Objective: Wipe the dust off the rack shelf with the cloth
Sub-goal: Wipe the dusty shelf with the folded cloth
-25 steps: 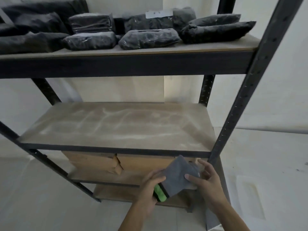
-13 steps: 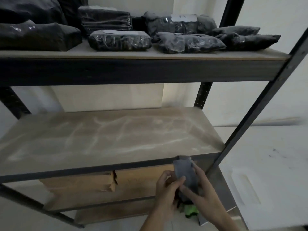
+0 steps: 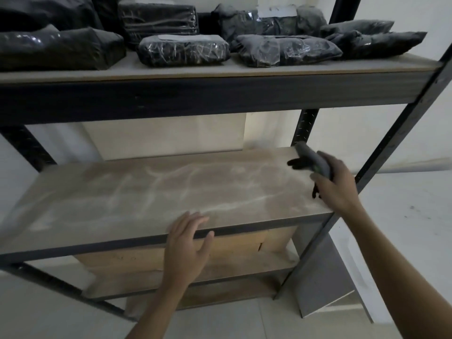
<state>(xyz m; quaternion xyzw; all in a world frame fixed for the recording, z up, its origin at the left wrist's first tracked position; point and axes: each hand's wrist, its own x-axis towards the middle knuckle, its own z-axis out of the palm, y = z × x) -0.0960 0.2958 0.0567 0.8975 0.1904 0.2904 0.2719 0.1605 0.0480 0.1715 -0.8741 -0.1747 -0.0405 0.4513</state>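
My right hand [image 3: 335, 184] is up at abt 2 o'clock of the frame, over the far right corner of the dusty middle shelf [image 3: 151, 192]. Fingers wrapped tight round the grey cloth [image 3: 313, 160], which is bunched up; a bit of green shows at the grip. Cloth's far end pokes toward 11 o'clock from my fist, just above the board – can't tell if it's touching the surface, it's blurred.

Left hand [image 3: 188, 248] is at abt 6 o'clock, at the shelf's front edge. Fingers spread apart, holding nothing, tips lying over the dark front rail [image 3: 97, 243].

Shelf board shows pale dust streaks w/ swirls across most of it, from 9 to 3 o'clock.

Top shelf [image 3: 220, 69] at 12 o'clock carries black plastic-wrapped bundles [image 3: 183, 51]. Under the middle shelf, cardboard boxes [image 3: 244, 243] sit on the lower level. A grey panel [image 3: 320, 282] leans by the front right post [image 3: 381, 162] at 4 o'clock.
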